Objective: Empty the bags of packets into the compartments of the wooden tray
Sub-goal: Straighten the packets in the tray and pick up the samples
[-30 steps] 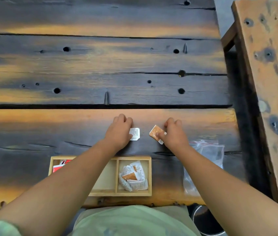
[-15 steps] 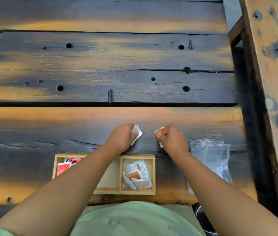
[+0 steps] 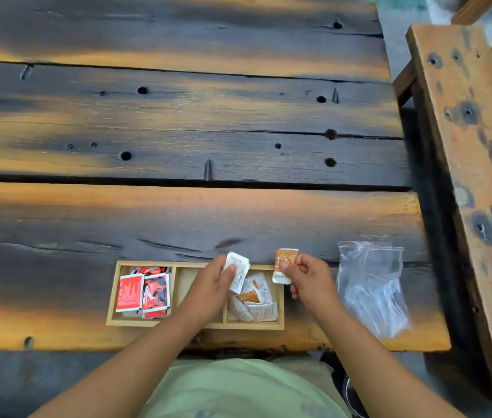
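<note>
A wooden tray (image 3: 112, 309) with three compartments lies near the table's front edge. Its left compartment holds red packets (image 3: 143, 292). The middle one is mostly hidden by my left forearm. The right one holds white and orange packets (image 3: 253, 303). My left hand (image 3: 214, 282) pinches a white packet (image 3: 238, 271) above the right compartment. My right hand (image 3: 308, 277) pinches an orange and white packet (image 3: 284, 262) just above the tray's right end. A clear zip bag (image 3: 371, 285) lies flat to the right of the tray.
The table is made of dark, worn planks (image 3: 178, 122) with holes and cracks. A wooden bench (image 3: 467, 146) stands along the right side. A gap separates it from the table. My lap in green cloth (image 3: 238, 390) is below the front edge.
Both hands have lifted their packets off the table and drawn them back toward me, over the tray's right end. The camera has come closer.
</note>
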The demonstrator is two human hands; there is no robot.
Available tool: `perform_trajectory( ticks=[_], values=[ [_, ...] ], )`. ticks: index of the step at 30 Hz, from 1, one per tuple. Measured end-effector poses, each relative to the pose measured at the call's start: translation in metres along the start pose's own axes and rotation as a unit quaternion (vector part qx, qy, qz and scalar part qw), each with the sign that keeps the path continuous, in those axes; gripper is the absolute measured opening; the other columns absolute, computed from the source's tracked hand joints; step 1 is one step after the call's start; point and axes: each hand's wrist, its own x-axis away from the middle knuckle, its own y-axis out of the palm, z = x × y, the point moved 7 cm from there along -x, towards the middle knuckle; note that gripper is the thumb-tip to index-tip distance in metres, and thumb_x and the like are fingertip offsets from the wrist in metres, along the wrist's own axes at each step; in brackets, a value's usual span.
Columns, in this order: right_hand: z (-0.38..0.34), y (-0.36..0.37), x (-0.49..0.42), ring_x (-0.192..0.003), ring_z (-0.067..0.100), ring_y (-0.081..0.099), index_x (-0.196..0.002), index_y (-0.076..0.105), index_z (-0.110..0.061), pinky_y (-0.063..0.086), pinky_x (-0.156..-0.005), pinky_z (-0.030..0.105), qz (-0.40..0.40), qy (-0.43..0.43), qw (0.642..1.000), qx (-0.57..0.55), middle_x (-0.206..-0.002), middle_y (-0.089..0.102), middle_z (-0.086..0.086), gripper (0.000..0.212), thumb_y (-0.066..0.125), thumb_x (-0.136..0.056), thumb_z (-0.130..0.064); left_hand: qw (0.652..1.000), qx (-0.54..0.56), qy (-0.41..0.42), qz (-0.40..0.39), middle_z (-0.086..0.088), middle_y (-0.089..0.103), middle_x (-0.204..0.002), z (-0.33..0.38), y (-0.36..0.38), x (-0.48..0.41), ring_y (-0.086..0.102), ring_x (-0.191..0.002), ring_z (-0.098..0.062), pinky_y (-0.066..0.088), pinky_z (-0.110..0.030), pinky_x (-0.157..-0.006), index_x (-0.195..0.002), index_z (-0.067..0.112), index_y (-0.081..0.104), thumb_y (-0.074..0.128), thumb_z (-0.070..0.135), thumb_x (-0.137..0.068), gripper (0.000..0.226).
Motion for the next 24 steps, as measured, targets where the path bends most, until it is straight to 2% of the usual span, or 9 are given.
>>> perform_trajectory(
  ticks=[3,7,10,13,15,16,18,21,24],
  values=[
    [0.004,0.019,0.017,-0.046,0.012,0.050,-0.085,0.059,0.006,0.044,-0.046,0.028,-0.029,0.014,0.999,0.003,-0.065,0.056,0.011,0.022,0.060,-0.096,-0.013,0.999,0.021,-0.037,-0.025,0.005,0.066,-0.077,-0.013,0.004,0.013,0.055,-0.060,-0.006,0.043,-0.029,-0.060,-0.103,0.027,0.060,0.042,0.013,-0.100,0.023],
    [0.015,0.035,0.034,-0.044,0.010,0.052,-0.075,0.053,-0.009,0.044,-0.045,0.025,-0.043,0.026,0.999,0.013,-0.060,0.051,0.003,0.022,0.057,-0.097,-0.009,0.998,0.001,-0.052,-0.046,-0.007,0.074,-0.074,-0.020,0.004,0.024,0.058,-0.050,-0.016,0.046,-0.028,-0.057,-0.105,0.024,0.059,0.048,0.014,-0.098,0.016],
    [0.024,0.038,0.042,-0.046,0.011,0.056,-0.078,0.058,-0.013,0.050,-0.048,0.027,-0.036,0.026,0.998,0.041,-0.065,0.057,0.002,0.018,0.063,-0.094,-0.013,0.996,-0.014,-0.065,-0.064,-0.008,0.075,-0.073,-0.022,0.007,0.028,0.058,-0.048,-0.018,0.046,-0.026,-0.052,-0.093,0.020,0.054,0.053,0.017,-0.098,0.005],
    [0.024,0.034,0.049,-0.052,0.015,0.059,-0.084,0.062,-0.019,0.051,-0.048,0.025,-0.009,0.001,0.994,0.106,-0.069,0.061,0.000,0.010,0.066,-0.093,-0.022,0.990,-0.105,-0.072,-0.066,-0.008,0.073,-0.065,-0.025,0.013,0.030,0.054,-0.041,-0.016,0.044,-0.025,-0.048,-0.079,0.020,0.047,0.054,0.025,-0.098,0.020],
    [0.021,0.030,0.052,-0.058,0.016,0.061,-0.081,0.059,-0.023,0.055,-0.052,0.034,0.021,-0.024,0.984,0.176,-0.067,0.060,-0.004,0.015,0.067,-0.091,-0.032,0.984,-0.160,-0.065,-0.044,-0.005,0.072,-0.061,-0.027,0.016,0.031,0.054,-0.038,-0.011,0.049,-0.028,-0.050,-0.075,0.024,0.046,0.055,0.029,-0.096,0.023],
    [0.020,0.028,0.053,-0.061,0.016,0.060,-0.078,0.057,-0.024,0.053,-0.056,0.037,0.034,-0.033,0.975,0.216,-0.066,0.060,-0.005,0.018,0.066,-0.090,-0.035,0.982,-0.179,-0.061,-0.032,-0.004,0.071,-0.060,-0.027,0.017,0.030,0.055,-0.039,-0.009,0.052,-0.030,-0.053,-0.075,0.025,0.047,0.055,0.031,-0.096,0.023],
    [0.019,0.028,0.054,-0.063,0.013,0.058,-0.078,0.053,-0.024,0.049,-0.059,0.035,0.050,-0.044,0.959,0.277,-0.067,0.061,-0.006,0.023,0.065,-0.091,-0.038,0.972,-0.230,-0.050,-0.010,-0.001,0.070,-0.062,-0.025,0.017,0.028,0.062,-0.050,-0.008,0.054,-0.032,-0.061,-0.079,0.026,0.052,0.057,0.036,-0.094,0.019],
    [0.016,0.029,0.053,-0.069,0.013,0.061,-0.085,0.048,-0.025,0.050,-0.060,0.034,0.063,-0.048,0.945,0.318,-0.074,0.062,-0.008,0.024,0.062,-0.093,-0.043,0.945,-0.326,-0.035,0.001,0.000,0.069,-0.082,-0.020,0.017,0.020,0.065,-0.077,-0.020,0.051,-0.035,-0.067,-0.086,0.022,0.056,0.058,0.046,-0.091,0.025],
    [0.015,0.026,0.051,-0.071,0.015,0.056,-0.093,0.046,-0.023,0.039,-0.055,0.032,0.069,-0.037,0.931,0.357,-0.077,0.058,-0.009,0.029,0.060,-0.092,-0.049,0.929,-0.366,-0.049,0.002,-0.002,0.069,-0.091,-0.019,0.012,0.015,0.064,-0.086,-0.024,0.047,-0.034,-0.067,-0.085,0.021,0.057,0.059,0.054,-0.087,0.033]
  ],
)
